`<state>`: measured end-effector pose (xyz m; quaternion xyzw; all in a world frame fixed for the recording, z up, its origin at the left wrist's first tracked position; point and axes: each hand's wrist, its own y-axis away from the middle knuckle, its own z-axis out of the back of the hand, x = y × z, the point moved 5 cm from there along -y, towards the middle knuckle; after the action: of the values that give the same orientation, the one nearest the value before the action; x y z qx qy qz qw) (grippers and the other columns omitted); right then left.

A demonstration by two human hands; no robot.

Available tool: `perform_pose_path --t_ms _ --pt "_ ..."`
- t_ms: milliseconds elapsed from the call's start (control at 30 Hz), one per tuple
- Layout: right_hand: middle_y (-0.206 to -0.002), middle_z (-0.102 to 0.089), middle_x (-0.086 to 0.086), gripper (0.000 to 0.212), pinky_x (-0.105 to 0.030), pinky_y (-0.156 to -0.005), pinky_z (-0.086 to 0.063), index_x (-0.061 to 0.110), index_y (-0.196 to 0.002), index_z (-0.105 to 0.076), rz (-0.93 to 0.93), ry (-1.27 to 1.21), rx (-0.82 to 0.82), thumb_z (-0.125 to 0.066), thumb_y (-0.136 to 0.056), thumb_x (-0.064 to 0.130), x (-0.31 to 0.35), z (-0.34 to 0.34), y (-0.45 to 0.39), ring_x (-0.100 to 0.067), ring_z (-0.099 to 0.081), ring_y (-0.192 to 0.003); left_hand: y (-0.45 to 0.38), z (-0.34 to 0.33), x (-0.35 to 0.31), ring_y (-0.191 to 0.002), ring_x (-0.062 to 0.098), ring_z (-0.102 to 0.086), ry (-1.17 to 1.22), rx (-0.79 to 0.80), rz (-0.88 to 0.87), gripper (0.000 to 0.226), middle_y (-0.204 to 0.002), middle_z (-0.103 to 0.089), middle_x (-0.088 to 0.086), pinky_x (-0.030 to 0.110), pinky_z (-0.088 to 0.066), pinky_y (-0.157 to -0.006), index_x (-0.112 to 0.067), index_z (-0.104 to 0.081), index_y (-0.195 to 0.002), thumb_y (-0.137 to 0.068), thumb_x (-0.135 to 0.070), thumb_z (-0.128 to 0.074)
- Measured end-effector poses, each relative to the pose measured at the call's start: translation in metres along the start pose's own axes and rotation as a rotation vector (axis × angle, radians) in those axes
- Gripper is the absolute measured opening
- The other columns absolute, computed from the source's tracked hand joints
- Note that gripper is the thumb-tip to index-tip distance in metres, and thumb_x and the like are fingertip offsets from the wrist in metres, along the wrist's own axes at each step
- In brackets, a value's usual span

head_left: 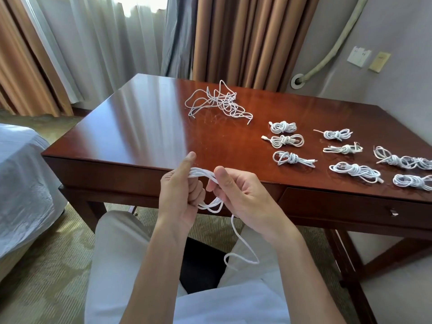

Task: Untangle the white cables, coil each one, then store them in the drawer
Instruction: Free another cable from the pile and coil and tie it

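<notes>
Both hands hold one white cable (203, 173) in front of the desk's near edge. My left hand (181, 195) grips several looped strands of it, and my right hand (240, 192) pinches the same loops between thumb and fingers. The cable's loose tail (242, 244) hangs down over my lap. A tangled pile of white cables (218, 101) lies on the desk near its far side. Several coiled and knotted cables (286, 141) lie in rows on the right of the desktop. The drawer (350, 206) under the desk's right side is closed.
The glossy wooden desk (140, 127) has a bare left half. A bed corner (21, 174) stands at the left. Curtains (117, 38) hang behind the desk, and a wall with sockets (358, 56) is at the right. My legs sit under the desk edge.
</notes>
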<state>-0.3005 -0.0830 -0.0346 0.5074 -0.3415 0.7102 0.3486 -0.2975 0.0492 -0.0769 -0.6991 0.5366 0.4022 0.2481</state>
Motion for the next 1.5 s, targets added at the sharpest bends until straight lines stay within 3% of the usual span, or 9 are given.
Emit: perform_pose_path --t_ms 200,333,433,600,833,933,1133,1333,1500 --pt "-0.05 -0.032 0.011 0.039 -0.012 -0.048 -0.031 0.005 -0.089 -0.073 0.041 0.073 -0.032 -0.051 -0.103 0.034 0.007 0.007 0.002 -0.005 -0.027 -0.045 -0.003 0.003 -0.003 -0.034 0.016 -0.014 -0.119 0.156 -0.045 0.063 -0.048 -0.008 0.014 0.02 -0.021 -0.037 -0.012 -0.028 -0.046 -0.102 -0.028 -0.054" --pt "-0.047 -0.037 0.011 0.035 -0.023 -0.047 -0.024 0.016 -0.09 -0.077 0.029 0.255 0.03 -0.057 -0.102 0.041 0.005 0.004 0.0 -0.01 -0.025 -0.048 0.003 0.001 -0.008 -0.033 0.012 -0.025 -0.425 0.269 -0.049 0.061 -0.047 -0.04 0.014 0.019 -0.02 -0.037 -0.008 -0.052 -0.05 -0.102 -0.04 -0.053" --pt "-0.047 -0.038 0.012 0.036 -0.022 -0.046 -0.026 0.014 -0.085 -0.076 0.023 0.229 0.013 -0.058 -0.101 0.041 0.003 -0.001 -0.003 -0.008 -0.027 -0.046 0.006 -0.004 -0.016 -0.036 0.011 -0.026 -0.53 0.216 -0.151 0.063 -0.045 -0.04 0.007 0.018 -0.022 -0.038 -0.011 -0.05 -0.045 -0.098 -0.044 -0.059" --pt "-0.061 -0.056 0.007 0.043 -0.018 -0.052 -0.031 0.014 -0.079 -0.067 0.016 0.098 0.001 -0.052 -0.095 0.052 0.001 -0.007 -0.001 -0.002 -0.038 -0.049 0.002 0.001 -0.011 -0.032 0.01 -0.016 -0.115 0.04 -0.094 0.066 -0.036 -0.022 -0.005 0.015 -0.017 -0.035 -0.021 -0.036 -0.037 -0.1 -0.019 -0.058" --pt "-0.051 -0.043 0.015 0.038 -0.01 -0.048 -0.029 0.019 -0.066 -0.058 -0.029 0.035 -0.013 -0.056 -0.1 0.037 -0.002 -0.006 0.003 -0.002 -0.035 -0.044 -0.007 0.007 0.007 -0.031 0.007 -0.011 0.271 -0.006 0.119 0.064 -0.037 -0.013 -0.009 0.019 -0.015 -0.031 -0.027 -0.026 -0.039 -0.094 -0.02 -0.057" --pt "-0.049 -0.038 0.013 0.042 -0.011 -0.047 -0.027 0.016 -0.063 -0.057 -0.028 0.004 -0.031 -0.057 -0.1 0.037 -0.003 -0.002 0.003 -0.003 -0.032 -0.042 -0.005 0.003 0.009 -0.029 0.008 -0.013 0.226 0.061 0.166 0.065 -0.035 -0.013 -0.007 0.02 -0.018 -0.03 -0.025 -0.026 -0.037 -0.095 -0.022 -0.055" --pt "-0.05 -0.037 0.013 0.045 -0.013 -0.045 -0.025 0.014 -0.065 -0.059 -0.096 0.026 0.03 -0.058 -0.096 0.047 -0.01 0.007 0.006 -0.003 -0.027 -0.043 0.006 -0.003 -0.004 -0.036 0.012 -0.012 -0.204 0.113 0.045 0.059 -0.043 -0.015 -0.004 0.021 -0.016 -0.04 -0.018 -0.034 -0.045 -0.096 -0.027 -0.061" --pt "-0.053 -0.043 0.013 0.035 -0.027 -0.048 -0.025 0.016 -0.09 -0.065 -0.048 0.159 0.044 -0.067 -0.091 0.051 -0.009 0.001 0.008 -0.011 -0.027 -0.048 0.005 -0.002 -0.011 -0.031 0.009 -0.014 -0.126 -0.084 -0.125 0.056 -0.038 -0.019 -0.004 0.015 -0.016 -0.036 -0.016 -0.037 -0.045 -0.095 -0.01 -0.061" --pt "-0.054 -0.044 0.007 0.034 -0.017 -0.049 -0.025 0.015 -0.084 -0.064 0.052 0.331 -0.03 -0.06 -0.099 0.045 -0.008 0.004 0.003 -0.009 -0.026 -0.049 0.005 0.003 -0.012 -0.031 0.008 -0.013 -0.027 -0.199 -0.157 0.06 -0.039 -0.019 -0.007 0.014 -0.018 -0.035 -0.019 -0.039 -0.04 -0.094 -0.006 -0.061"
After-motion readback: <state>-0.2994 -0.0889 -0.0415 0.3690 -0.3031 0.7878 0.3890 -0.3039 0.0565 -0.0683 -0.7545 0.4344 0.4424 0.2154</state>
